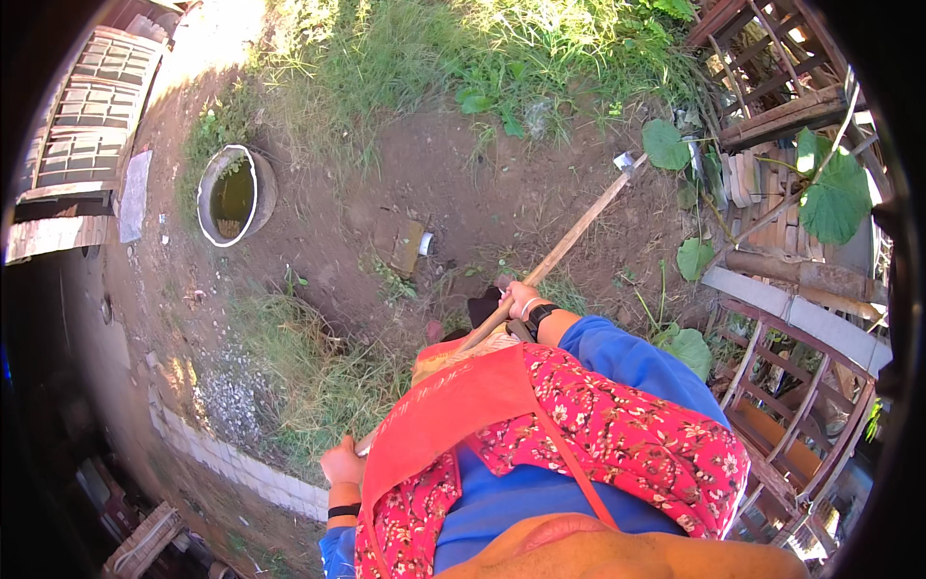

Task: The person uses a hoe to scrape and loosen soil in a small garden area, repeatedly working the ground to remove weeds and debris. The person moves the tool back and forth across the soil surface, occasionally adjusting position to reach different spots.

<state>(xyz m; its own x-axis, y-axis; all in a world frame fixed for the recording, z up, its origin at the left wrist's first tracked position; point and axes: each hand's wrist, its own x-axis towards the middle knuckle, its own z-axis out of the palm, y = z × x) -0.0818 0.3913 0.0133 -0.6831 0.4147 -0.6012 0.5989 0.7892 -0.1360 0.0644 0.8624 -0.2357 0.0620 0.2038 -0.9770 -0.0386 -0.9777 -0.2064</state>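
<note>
A long-handled tool with a wooden shaft (579, 230) slants across my body, from low on the left to far on the right. My right hand (519, 298) grips the shaft at about its middle. Its rear end is in my left hand (341, 462), beside my hip, and my red apron (448, 405) covers the stretch between the hands. A small pale piece (623, 161), perhaps metal, shows at the far end, over bare soil (470, 174). What kind of head the tool has, I cannot tell.
A round tub (265, 189) of greenish water stands at the left. A brown block (406, 247) with a white cup-like piece (425, 244) lies ahead. Tall grass (405, 65) grows beyond. Wooden racks (785, 119) and broad-leaved plants (835, 195) line the right; a low block edging (239, 463) runs behind left.
</note>
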